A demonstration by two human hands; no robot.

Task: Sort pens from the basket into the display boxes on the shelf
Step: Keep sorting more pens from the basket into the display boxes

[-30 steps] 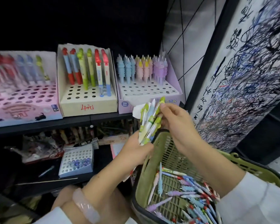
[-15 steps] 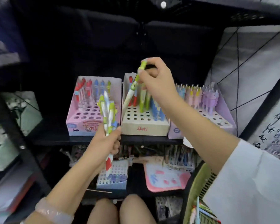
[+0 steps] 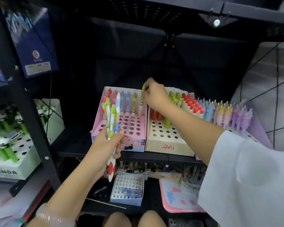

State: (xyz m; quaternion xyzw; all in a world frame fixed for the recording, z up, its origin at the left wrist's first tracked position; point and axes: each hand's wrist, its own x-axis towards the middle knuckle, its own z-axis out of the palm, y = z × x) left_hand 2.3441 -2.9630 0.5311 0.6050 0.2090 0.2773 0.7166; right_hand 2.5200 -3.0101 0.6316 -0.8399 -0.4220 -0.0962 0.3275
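— What has your right hand (image 3: 156,95) got?

— One green pen (image 3: 142,100), pinched at its top between my fingertips. The fingers are drawn in close, with only the pen's width between them. It stands nearly upright, its tip down at the back row of the pink box (image 3: 120,128), at the right end of the pens already standing there.

— Why hold it by the top?

— I judge it the easiest way to lower it. Gripped at the cap, the barrel hangs straight and my fingers stay above the neighbouring pens. Whether the tip is already seated in a hole I can't tell; the row hides it.

— And your left hand (image 3: 105,143)?

— It's wrapped round a bundle (image 3: 112,126) of the remaining pens, green and blue tops pointing up, one white-and-red barrel sticking out below my palm. I hold it in front of the pink box, close to my right hand, so the next pen is a short reach away.

— Why that box and not the beige one (image 3: 169,140)?

— The pens in the pink box look like the same sort as mine. The beige box just beside it holds knobbly red and green ones, and the purple box (image 3: 259,136) further right holds pastel ones.

— Where's the basket?

— Out of view now. Both boxes sit on the shelf (image 3: 105,154), with plenty of empty holes in front.
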